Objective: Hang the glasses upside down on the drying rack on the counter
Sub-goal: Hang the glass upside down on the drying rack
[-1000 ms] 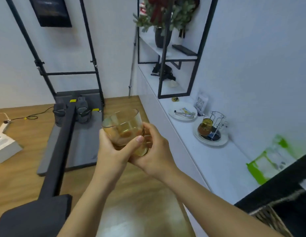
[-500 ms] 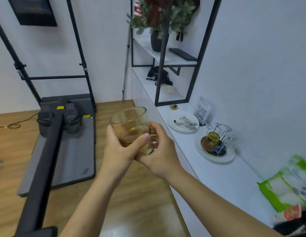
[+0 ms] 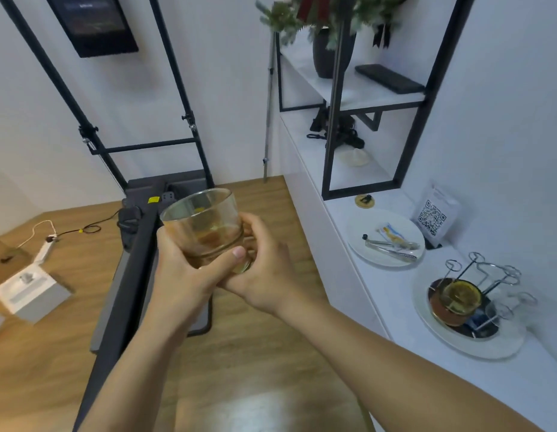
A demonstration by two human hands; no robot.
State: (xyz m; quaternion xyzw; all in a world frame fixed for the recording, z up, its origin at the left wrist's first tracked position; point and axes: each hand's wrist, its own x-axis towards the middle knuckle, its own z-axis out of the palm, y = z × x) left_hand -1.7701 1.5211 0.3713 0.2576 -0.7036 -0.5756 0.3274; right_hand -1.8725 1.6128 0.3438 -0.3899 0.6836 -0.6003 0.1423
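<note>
An amber-tinted glass [image 3: 202,227] is held upright over the wooden floor, mouth up and tilted slightly left. My left hand [image 3: 183,275] wraps its near side with the thumb across the front. My right hand [image 3: 264,272] cups its base from the right. On the white counter [image 3: 364,294] at the right stands a wire drying rack [image 3: 486,275] on a white plate [image 3: 489,347]. A second amber glass [image 3: 456,302] hangs upside down on the rack's near-left prong. The other prongs are bare.
A white plate with metal tongs [image 3: 386,241] and a QR-code stand [image 3: 434,218] sit farther along the counter. A black-framed shelf [image 3: 336,98] with a plant rises behind. A grey treadmill [image 3: 127,275], a white box [image 3: 31,294] and a power strip [image 3: 46,247] lie on the floor at left.
The view has swung back to the left and down. The glass stays gripped in both hands, held at about the same height. The rack now sits lower right in view.
</note>
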